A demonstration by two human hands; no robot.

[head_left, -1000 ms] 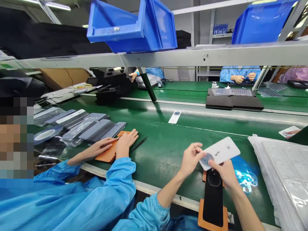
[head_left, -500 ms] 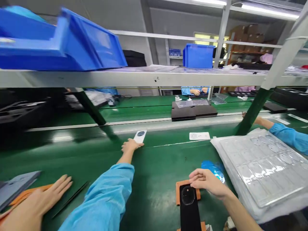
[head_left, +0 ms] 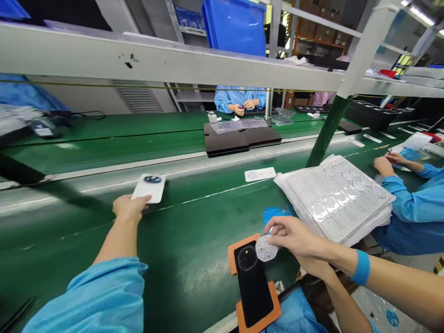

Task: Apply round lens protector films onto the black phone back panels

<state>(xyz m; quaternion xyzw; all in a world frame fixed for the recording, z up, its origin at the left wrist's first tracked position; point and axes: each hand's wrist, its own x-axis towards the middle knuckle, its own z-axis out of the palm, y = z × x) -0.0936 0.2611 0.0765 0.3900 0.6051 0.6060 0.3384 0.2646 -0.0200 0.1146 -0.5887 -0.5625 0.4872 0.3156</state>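
Observation:
My left hand (head_left: 127,210), in a blue sleeve, holds a white phone back panel (head_left: 147,186) by its near corner. The thumb lies on top of the panel, and fingers are curled under it. A dark round camera ring marks the panel's far end. Panel and hand are above the green conveyor (head_left: 187,259), near its far metal rail. My right hand is not in view. To the right, a co-worker's hand (head_left: 291,236) pinches a round whitish disc (head_left: 266,249) beside a black phone panel (head_left: 255,286) in an orange holder (head_left: 274,300).
A stack of clear plastic trays (head_left: 336,199) lies at the right. A white card (head_left: 260,174) and blue film (head_left: 275,215) lie on the green surface. A white shelf beam (head_left: 156,58) crosses above. Another co-worker's hands (head_left: 390,162) are farther right.
The view has swung right. My left hand still grips the white panel. The co-worker's hand at right now shows a disc, and a second forearm appears below it. The hand at lower left is out of view.

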